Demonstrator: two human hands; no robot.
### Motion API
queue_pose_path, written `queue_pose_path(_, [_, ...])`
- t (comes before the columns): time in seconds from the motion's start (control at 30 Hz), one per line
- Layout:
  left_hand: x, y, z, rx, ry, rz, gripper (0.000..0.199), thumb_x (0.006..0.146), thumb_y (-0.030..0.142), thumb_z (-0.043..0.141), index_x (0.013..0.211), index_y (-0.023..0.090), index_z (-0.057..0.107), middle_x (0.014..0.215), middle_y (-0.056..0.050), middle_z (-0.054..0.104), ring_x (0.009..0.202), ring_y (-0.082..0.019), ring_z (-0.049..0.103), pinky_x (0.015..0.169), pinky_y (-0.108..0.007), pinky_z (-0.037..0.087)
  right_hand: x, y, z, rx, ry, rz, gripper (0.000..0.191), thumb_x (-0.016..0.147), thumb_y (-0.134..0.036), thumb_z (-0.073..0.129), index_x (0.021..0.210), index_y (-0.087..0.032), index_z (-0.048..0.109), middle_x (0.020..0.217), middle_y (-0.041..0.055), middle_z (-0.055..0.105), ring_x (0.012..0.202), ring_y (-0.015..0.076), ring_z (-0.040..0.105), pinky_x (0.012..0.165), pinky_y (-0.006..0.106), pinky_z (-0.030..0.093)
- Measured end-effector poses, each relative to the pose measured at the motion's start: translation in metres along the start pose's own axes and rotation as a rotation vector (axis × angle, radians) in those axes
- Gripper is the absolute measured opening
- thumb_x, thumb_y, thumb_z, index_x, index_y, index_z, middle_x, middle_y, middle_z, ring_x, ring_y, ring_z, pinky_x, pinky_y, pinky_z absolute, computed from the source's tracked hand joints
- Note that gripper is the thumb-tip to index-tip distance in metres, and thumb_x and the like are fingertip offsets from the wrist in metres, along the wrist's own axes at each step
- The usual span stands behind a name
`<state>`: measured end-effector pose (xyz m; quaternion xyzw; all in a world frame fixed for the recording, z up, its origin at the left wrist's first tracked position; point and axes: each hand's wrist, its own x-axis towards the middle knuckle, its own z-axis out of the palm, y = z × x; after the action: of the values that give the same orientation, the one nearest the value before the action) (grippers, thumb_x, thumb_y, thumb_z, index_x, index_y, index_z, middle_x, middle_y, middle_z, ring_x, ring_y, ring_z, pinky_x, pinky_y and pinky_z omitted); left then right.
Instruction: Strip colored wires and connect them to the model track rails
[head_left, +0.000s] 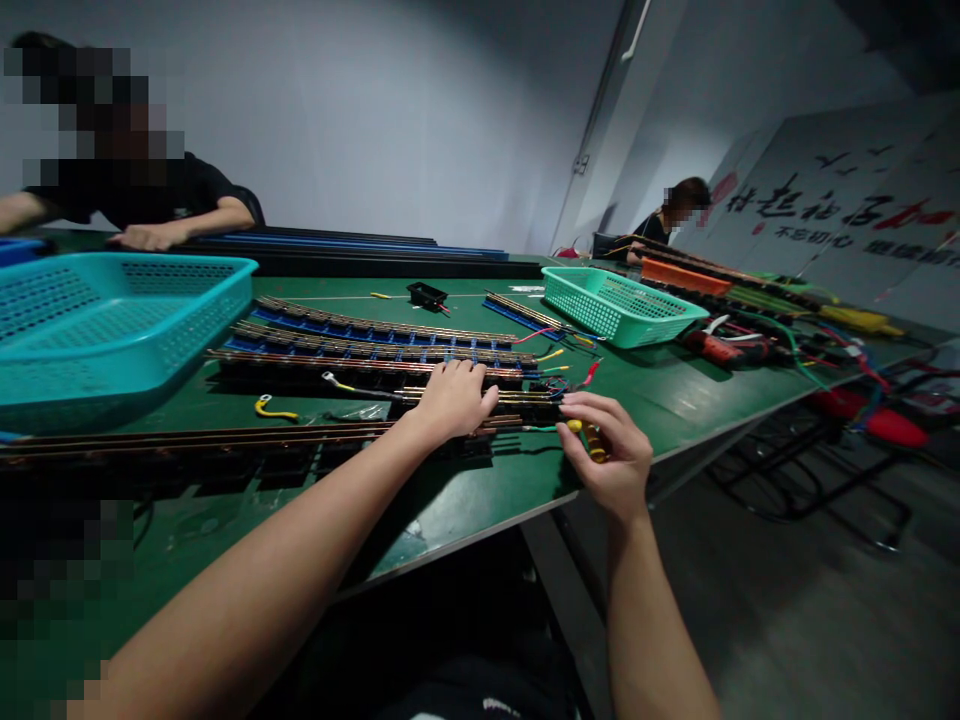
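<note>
A short black strip with copper-coloured rails lies on the green table in front of me. My left hand rests on it, fingers curled over its far side. At the strip's right end is my right hand, fingers closed around what looks like a screwdriver with a yellow-and-dark handle. The thumb and fingertips are close to the rail ends; the tool's tip is hidden. A green wire runs beside them. Nearer me lies a longer railed strip, partly under my left forearm.
Several blue-based rail strips lie beyond my hands. Turquoise baskets stand left and right. A yellow wire with a ring terminal, a small black box and red-handled pliers lie about. Two people sit across the table.
</note>
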<state>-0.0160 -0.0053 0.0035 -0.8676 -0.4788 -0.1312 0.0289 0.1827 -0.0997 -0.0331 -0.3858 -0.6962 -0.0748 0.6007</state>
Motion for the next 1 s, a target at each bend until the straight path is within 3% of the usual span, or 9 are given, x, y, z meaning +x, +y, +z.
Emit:
queue_pose_path(0.37, [0.000, 0.001, 0.000, 0.016, 0.009, 0.000, 0.043, 0.102, 0.042, 0.037, 0.119, 0.013, 0.064, 0.125, -0.015, 0.067, 0.120, -0.031, 0.059, 0.104, -0.044, 0.043, -0.002, 0.007, -0.007, 0.071, -0.150, 0.031, 0.034, 0.078, -0.010, 0.076, 0.108, -0.026, 0.071, 0.106, 0.0036, 0.074, 0.102, 0.0198, 0.071, 0.093, 0.035, 0.056])
queue_pose_path(0.53, [0.000, 0.000, 0.001, 0.016, 0.003, -0.003, 0.043, 0.102, 0.042, 0.037, 0.122, 0.013, 0.062, 0.126, -0.016, 0.066, 0.120, -0.031, 0.059, 0.103, -0.043, 0.043, -0.007, 0.006, -0.001, 0.049, 0.016, 0.069, 0.031, 0.082, -0.014, 0.073, 0.111, -0.025, 0.070, 0.110, 0.0052, 0.071, 0.104, 0.0200, 0.068, 0.092, 0.036, 0.054])
queue_pose_path(0.73, [-0.001, 0.000, -0.001, 0.014, -0.006, -0.005, 0.042, 0.101, 0.042, 0.037, 0.119, 0.013, 0.063, 0.126, -0.016, 0.066, 0.119, -0.031, 0.059, 0.102, -0.044, 0.043, -0.011, 0.005, 0.007, -0.156, 0.346, 0.106, 0.013, 0.089, -0.028, 0.065, 0.100, -0.022, 0.068, 0.104, 0.0057, 0.064, 0.102, 0.0211, 0.062, 0.093, 0.040, 0.048])
queue_pose_path(1.0, [0.000, -0.001, 0.000, -0.005, -0.007, 0.006, 0.043, 0.101, 0.042, 0.037, 0.121, 0.013, 0.062, 0.126, -0.016, 0.066, 0.120, -0.031, 0.058, 0.102, -0.044, 0.042, -0.011, 0.001, 0.007, -0.355, 0.396, 0.087, 0.013, 0.093, -0.027, 0.056, 0.100, -0.021, 0.064, 0.097, 0.0072, 0.064, 0.095, 0.0221, 0.061, 0.085, 0.038, 0.048])
